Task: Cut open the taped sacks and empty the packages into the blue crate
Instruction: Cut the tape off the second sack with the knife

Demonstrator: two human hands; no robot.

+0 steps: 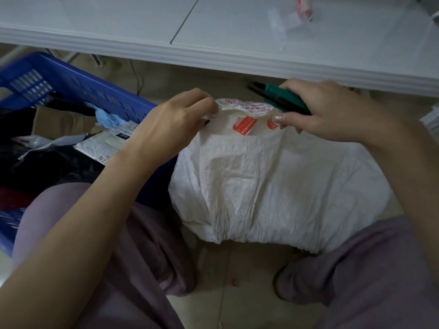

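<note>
Both bare forearms reach forward, hands near each other. Left hand palm down, fingers curled, pinching sack top edge. Right hand palm down, fingers wrapped round scissors, thumb tip against sack.

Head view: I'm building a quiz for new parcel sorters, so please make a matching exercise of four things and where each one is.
1 white sack
2 blue crate
3 green-handled scissors
4 clear plastic wrapper

A in the right hand
B on the white table
C on the floor, pinched by the left hand
D left of the sack, holding packages

Pairs: 1-C, 2-D, 3-A, 4-B
</note>
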